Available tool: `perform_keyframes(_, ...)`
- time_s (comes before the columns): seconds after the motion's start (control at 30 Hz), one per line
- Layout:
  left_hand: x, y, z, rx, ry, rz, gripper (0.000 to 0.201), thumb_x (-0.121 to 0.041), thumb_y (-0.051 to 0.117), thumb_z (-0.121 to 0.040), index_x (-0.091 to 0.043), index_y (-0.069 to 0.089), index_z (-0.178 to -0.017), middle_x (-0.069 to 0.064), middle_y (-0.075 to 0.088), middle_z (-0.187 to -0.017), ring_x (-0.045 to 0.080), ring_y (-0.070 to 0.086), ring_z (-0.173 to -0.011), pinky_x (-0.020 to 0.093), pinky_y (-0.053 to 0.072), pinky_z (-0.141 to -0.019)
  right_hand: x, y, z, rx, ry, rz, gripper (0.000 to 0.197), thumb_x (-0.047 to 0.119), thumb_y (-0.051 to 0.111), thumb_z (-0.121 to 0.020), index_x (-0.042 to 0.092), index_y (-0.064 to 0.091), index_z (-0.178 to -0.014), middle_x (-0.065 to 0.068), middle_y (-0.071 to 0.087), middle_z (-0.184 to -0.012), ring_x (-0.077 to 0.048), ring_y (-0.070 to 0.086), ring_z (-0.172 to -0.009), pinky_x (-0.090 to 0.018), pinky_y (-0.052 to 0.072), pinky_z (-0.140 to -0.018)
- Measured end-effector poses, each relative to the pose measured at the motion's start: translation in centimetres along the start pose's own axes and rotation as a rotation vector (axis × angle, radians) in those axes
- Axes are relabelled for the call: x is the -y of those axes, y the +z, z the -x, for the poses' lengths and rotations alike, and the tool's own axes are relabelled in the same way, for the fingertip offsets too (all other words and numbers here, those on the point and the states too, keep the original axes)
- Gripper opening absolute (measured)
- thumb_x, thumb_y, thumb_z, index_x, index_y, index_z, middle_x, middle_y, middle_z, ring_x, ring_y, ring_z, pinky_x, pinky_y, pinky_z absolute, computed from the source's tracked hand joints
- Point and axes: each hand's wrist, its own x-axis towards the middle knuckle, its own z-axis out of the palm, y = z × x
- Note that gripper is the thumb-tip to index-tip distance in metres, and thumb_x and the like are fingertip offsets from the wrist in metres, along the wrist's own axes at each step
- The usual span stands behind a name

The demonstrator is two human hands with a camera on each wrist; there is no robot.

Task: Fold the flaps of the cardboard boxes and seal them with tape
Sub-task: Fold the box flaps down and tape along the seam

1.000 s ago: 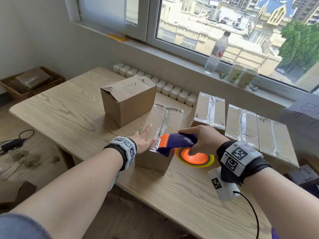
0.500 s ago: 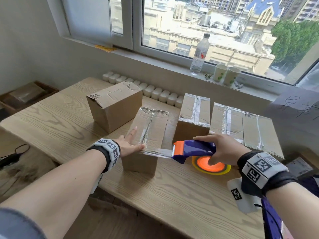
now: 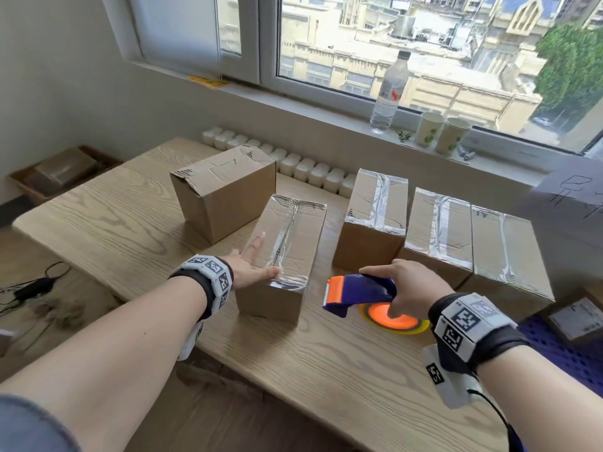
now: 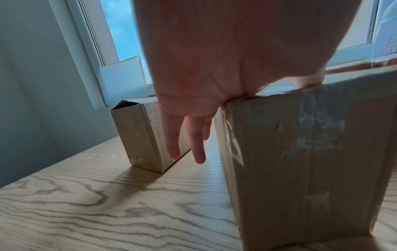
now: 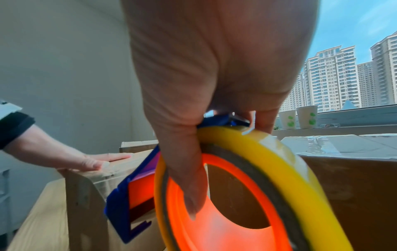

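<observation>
A cardboard box (image 3: 287,256) with clear tape along its top seam stands near the table's front. My left hand (image 3: 253,265) rests flat on its near left top edge, fingers straight; the thumb lies on the tape and the other fingers hang over the side (image 4: 187,139). My right hand (image 3: 408,288) grips a blue and orange tape dispenser (image 3: 355,293), held just right of the box and clear of it. Its yellow and orange roll (image 5: 247,195) fills the right wrist view. An untaped box (image 3: 225,190) with folded flaps stands behind on the left.
Three taped boxes (image 3: 440,230) stand in a row at the right. On the window sill are a water bottle (image 3: 390,93) and two paper cups (image 3: 443,132). A row of white containers (image 3: 293,163) lines the table's far edge. The wooden table (image 3: 326,370) shows bare wood in front.
The dispenser has come off the box's near end to the right and the tape strip no longer joins them. My left hand has stayed on the box.
</observation>
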Motion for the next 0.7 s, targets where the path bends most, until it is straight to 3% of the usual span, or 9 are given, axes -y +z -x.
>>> perform_keyframes(0.17, -0.2, 0.0, 0.0, 0.004, -0.019, 0.011, 0.089, -0.086, 0.025, -0.073, -0.052, -0.029, -0.136, 0.022, 0.0, -0.157, 0.039, 0.021, -0.142, 0.049, 0.016, -0.116, 1.6, 0.8, -1.1, -0.008, -0.016, -0.007, 0.081, 0.011, 0.066, -0.069, 0.05, 0.039, -0.135, 0.007, 0.041, -0.094, -0.021, 0.047, -0.105, -0.029, 0.036, -0.074)
perform_keyframes(0.3, -0.1, 0.1, -0.3, 0.002, -0.028, 0.015, 0.091, -0.087, 0.027, -0.072, -0.053, -0.028, -0.136, 0.024, 0.002, -0.156, 0.04, 0.021, -0.141, 0.051, 0.017, -0.116, 3.2, 1.2, -1.8, -0.033, -0.017, -0.033, 0.075, 0.01, 0.061, -0.072, 0.048, 0.042, -0.133, 0.005, 0.042, -0.096, -0.022, 0.047, -0.103, -0.031, 0.039, -0.074)
perform_keyframes(0.5, -0.3, -0.1, -0.1, 0.008, -0.029, 0.02, 0.09, -0.083, 0.03, -0.076, -0.051, -0.027, -0.138, 0.022, 0.002, -0.157, 0.041, 0.023, -0.14, 0.053, 0.019, -0.114, 4.0, 1.2, -1.6, 0.001, 0.023, -0.079, 0.07, 0.012, 0.063, -0.063, 0.043, 0.053, -0.126, 0.007, 0.062, -0.098, -0.016, 0.051, -0.084, -0.029, 0.048, -0.069)
perform_keyframes(0.6, -0.4, -0.3, 0.1, 0.013, -0.038, 0.017, 0.09, -0.082, 0.03, -0.077, -0.049, -0.026, -0.139, 0.022, 0.0, -0.157, 0.041, 0.021, -0.141, 0.052, 0.017, -0.115, 4.1, 1.3, -1.5, 0.065, 0.105, -0.123, 0.066, 0.016, 0.065, -0.059, 0.044, 0.059, -0.118, 0.01, 0.067, -0.087, -0.015, 0.063, -0.078, -0.029, 0.056, -0.07)
perform_keyframes(0.7, -0.5, -0.3, 0.2, 0.013, -0.034, 0.024, 0.091, -0.082, 0.031, -0.077, -0.049, -0.026, -0.14, 0.023, 0.0, -0.157, 0.042, 0.02, -0.141, 0.052, 0.017, -0.115, 4.2, 1.2, -1.6, 0.129, 0.152, -0.113, 0.06, 0.021, 0.067, -0.055, 0.044, 0.064, -0.11, 0.011, 0.067, -0.079, -0.012, 0.063, -0.077, -0.026, 0.054, -0.069)
